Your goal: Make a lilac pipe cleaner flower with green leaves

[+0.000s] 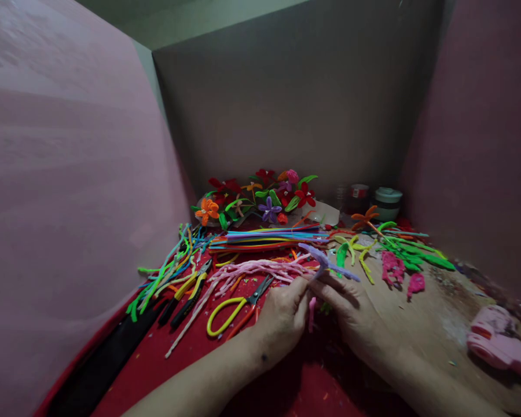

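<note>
Both hands meet over the red cloth, right of centre. My left hand (284,307) is closed, its thumb and fingers pinched at the base of a purple pipe-cleaner flower (323,262). My right hand (347,298) presses against the same base from the other side, fingers bent together. The purple petals spread above the fingertips. A bit of pink pipe cleaner (311,313) hangs below the hands. Beside my left hand lie scissors (238,307) with yellow and red handles, and a bunch of pale pink pipe cleaners (252,269).
Pliers (191,292) and green and blue pipe cleaners (165,275) lie left. Behind are straight coloured stems (269,237) and finished flowers (269,208). A lidded jar (387,202) stands at the back right. Green pieces (406,252) and a pink glue gun (497,341) are on the right.
</note>
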### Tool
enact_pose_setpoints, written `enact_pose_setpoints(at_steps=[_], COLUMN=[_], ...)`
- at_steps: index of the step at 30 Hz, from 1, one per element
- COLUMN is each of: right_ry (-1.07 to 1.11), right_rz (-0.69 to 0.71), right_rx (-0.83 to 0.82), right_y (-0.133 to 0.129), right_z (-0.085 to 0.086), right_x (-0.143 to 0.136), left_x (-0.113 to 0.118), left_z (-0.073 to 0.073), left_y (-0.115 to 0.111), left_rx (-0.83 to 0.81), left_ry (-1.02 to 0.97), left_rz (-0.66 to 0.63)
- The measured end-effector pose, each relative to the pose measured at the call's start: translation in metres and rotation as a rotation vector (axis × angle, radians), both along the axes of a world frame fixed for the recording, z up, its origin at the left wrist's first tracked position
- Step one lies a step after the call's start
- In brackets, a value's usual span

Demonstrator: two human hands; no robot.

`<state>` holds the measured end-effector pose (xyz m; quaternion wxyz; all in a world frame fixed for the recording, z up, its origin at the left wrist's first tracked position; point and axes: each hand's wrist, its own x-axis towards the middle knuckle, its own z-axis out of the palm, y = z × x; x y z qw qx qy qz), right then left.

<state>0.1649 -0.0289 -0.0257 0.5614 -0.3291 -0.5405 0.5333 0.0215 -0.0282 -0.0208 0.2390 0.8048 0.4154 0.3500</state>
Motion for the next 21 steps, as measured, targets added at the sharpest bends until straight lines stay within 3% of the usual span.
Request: enact_pose_setpoints(at_steps=[6,14,21], right_ry=[0.044,0.091,0.113], right_rz=[0.030,0.009,0.025], right_rx=[-0.066,-0.115,-0.114], right_y=[0.001,0.003,0.000], right_z=[-0.006,-0.006,-0.002], right_x=[-0.002,-0.003,-0.002], left_x=[0.004,0.008,0.006], left_z=[0.012,0.019,0.014], left_y=[-0.002,-0.003,0.001], left_rx=[-0.290,-0.535,-0.810], left_ry=[-0.228,-0.377,-0.625], left_rz=[-0.020,-0.049,-0.242])
